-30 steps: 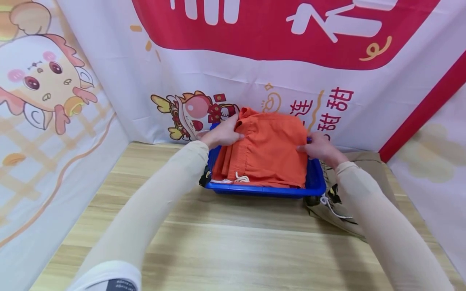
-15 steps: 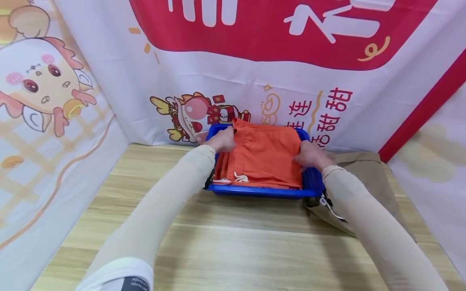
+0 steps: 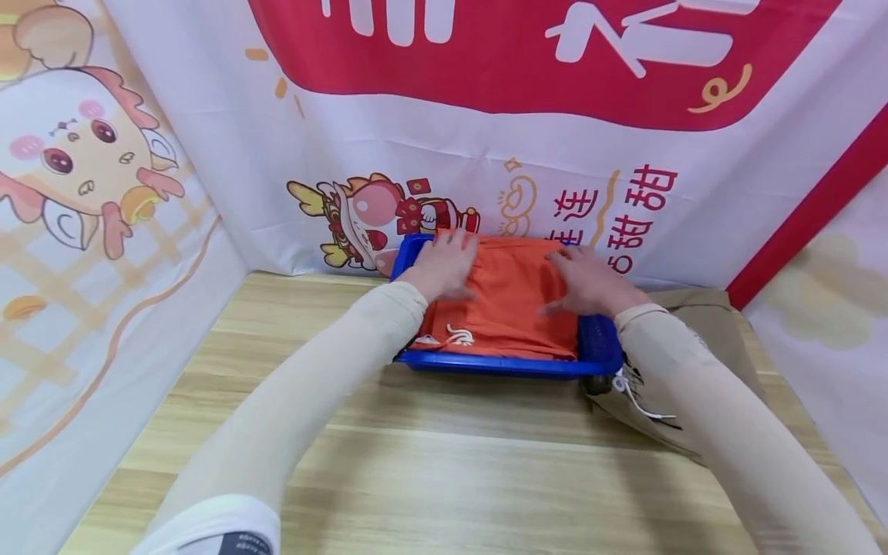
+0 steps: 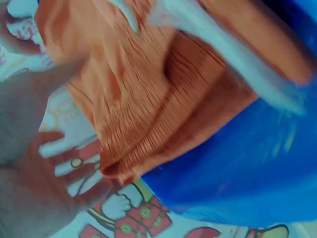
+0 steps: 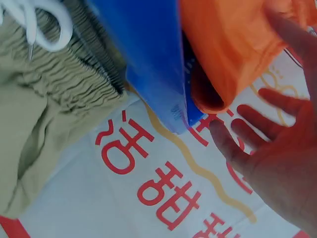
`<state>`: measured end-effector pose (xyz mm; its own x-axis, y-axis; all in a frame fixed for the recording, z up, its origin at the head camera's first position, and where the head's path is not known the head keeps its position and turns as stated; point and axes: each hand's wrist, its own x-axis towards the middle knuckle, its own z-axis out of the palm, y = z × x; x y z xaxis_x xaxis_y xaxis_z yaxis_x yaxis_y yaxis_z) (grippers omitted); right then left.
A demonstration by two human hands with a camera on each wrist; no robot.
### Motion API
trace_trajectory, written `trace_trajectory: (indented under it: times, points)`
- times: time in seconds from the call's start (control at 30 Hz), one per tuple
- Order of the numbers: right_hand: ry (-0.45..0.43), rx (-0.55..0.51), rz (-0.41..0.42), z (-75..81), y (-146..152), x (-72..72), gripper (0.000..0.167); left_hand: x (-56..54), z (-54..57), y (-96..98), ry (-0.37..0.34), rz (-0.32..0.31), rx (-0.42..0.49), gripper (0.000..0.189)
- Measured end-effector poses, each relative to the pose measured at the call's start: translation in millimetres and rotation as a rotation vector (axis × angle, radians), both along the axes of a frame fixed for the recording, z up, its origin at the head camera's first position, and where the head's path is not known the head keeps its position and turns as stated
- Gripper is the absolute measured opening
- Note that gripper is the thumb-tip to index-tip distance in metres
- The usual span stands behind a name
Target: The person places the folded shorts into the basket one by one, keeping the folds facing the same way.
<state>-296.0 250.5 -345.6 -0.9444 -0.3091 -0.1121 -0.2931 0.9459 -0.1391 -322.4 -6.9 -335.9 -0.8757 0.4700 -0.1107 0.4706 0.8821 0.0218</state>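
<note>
Folded orange drawstring shorts (image 3: 516, 304) lie in a blue plastic basket (image 3: 496, 365), the white cord (image 3: 459, 335) near the front rim. Over their left side is my left hand (image 3: 444, 266), its fingers spread. My right hand (image 3: 591, 281) hovers at their right side with fingers apart. In the left wrist view, the gathered waistband (image 4: 143, 119) of the shorts shows beside the spread left fingers. A folded edge of the orange cloth (image 5: 225, 54) appears in the right wrist view, with the right fingertips close by. Neither hand grips anything.
Khaki drawstring trousers (image 3: 721, 327) lie on the wooden table (image 3: 444, 478) to the right of the basket, partly hidden by my right sleeve. A printed white and red cloth (image 3: 513, 131) hangs right behind the basket. Another printed cloth (image 3: 104, 324) stands along the left side.
The orange shorts have been lowered into the basket. Both hands have let go of their sides, and the fingers have spread over the top of the cloth.
</note>
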Motion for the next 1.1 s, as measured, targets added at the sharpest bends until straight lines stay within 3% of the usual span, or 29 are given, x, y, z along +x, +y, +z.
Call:
trace_trajectory:
  times: [0.1, 0.2, 0.37, 0.6, 0.97, 1.1]
  points:
    - [-0.085, 0.045, 0.065, -7.2, -3, -2.6, 0.117, 0.7, -1.9, 4.5, -0.092, -0.088, -0.118, 0.124]
    - [-0.171, 0.07, 0.073, -12.8, -5, -4.7, 0.122, -0.4, -4.2, 4.8, -0.191, -0.084, -0.216, 0.128]
    - [-0.247, 0.082, 0.071, -17.8, -7, -7.1, 0.125, -6.7, -6.9, 0.2, -0.27, -0.055, -0.292, 0.121]
    - [-0.282, 0.126, 0.093, -28.2, -2, -6.5, 0.12, -10.5, -5.9, -2.5, -0.357, -0.059, -0.278, 0.118]
    - [-0.255, 0.231, 0.14, -38.5, -2, -7.4, 0.116, -9.8, -1.4, 2.9, -0.451, 0.003, -0.291, 0.114]
    - [-0.24, 0.213, 0.153, -41.3, 0, -8.5, 0.114, -12.7, -3.4, 3.9, -0.477, 0.02, -0.286, 0.114]
